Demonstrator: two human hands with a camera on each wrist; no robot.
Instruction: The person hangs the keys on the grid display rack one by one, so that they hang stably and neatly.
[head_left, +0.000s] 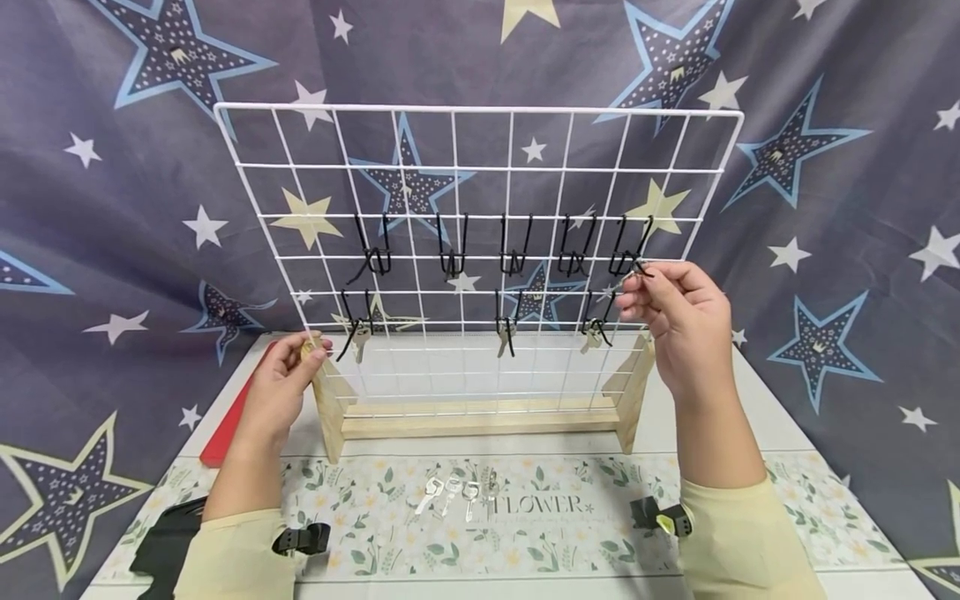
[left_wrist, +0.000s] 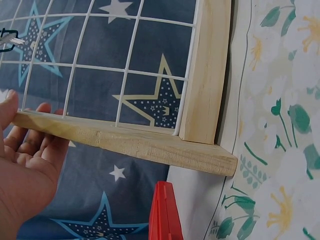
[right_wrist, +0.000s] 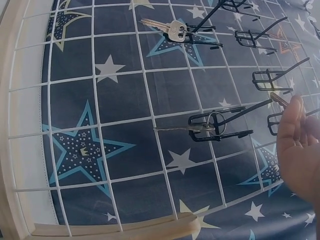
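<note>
A white wire grid (head_left: 480, 169) stands upright in a wooden stand (head_left: 480, 425), with two rows of black hooks on it. With its fingers and thumb my left hand (head_left: 277, 387) grips the top end of the stand's left side piece (left_wrist: 100, 134). My right hand (head_left: 686, 321) pinches a key (right_wrist: 278, 99) close to the tip of the upper row's rightmost hook (head_left: 630, 254); the fingers partly hide this key. Other keys hang on the lower hooks: one at the left (head_left: 362, 340), one in the middle (head_left: 503, 337) and one at the right (head_left: 592, 335).
Several loose keys (head_left: 471, 493) lie on the flowered mat (head_left: 375, 533) in front of the stand. A red object (head_left: 228, 425) lies behind my left forearm, and a black object (head_left: 168, 542) is at the front left. Star-patterned cloth (head_left: 840, 225) hangs behind the grid.
</note>
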